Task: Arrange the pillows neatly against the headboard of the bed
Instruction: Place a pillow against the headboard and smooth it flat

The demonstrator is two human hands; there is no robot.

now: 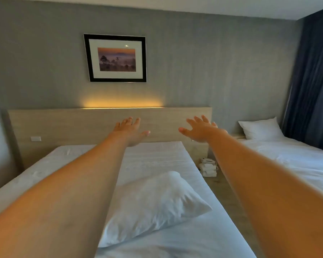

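Observation:
A white pillow point(153, 203) lies flat and skewed in the middle of the near bed point(153, 157), well short of the wooden headboard point(63, 125). Both my arms stretch forward above the mattress. My left hand point(131, 128) is spread, fingers apart, in front of the headboard and holds nothing. My right hand point(201, 130) is also spread and empty, near the headboard's right end. My left forearm hides the pillow's left part.
A second bed point(291, 157) stands to the right with its own white pillow point(261, 129) at its head. A phone and white items point(208, 167) sit in the gap between the beds. Dark curtains point(313, 84) hang at the far right; a framed picture point(116, 58) hangs above.

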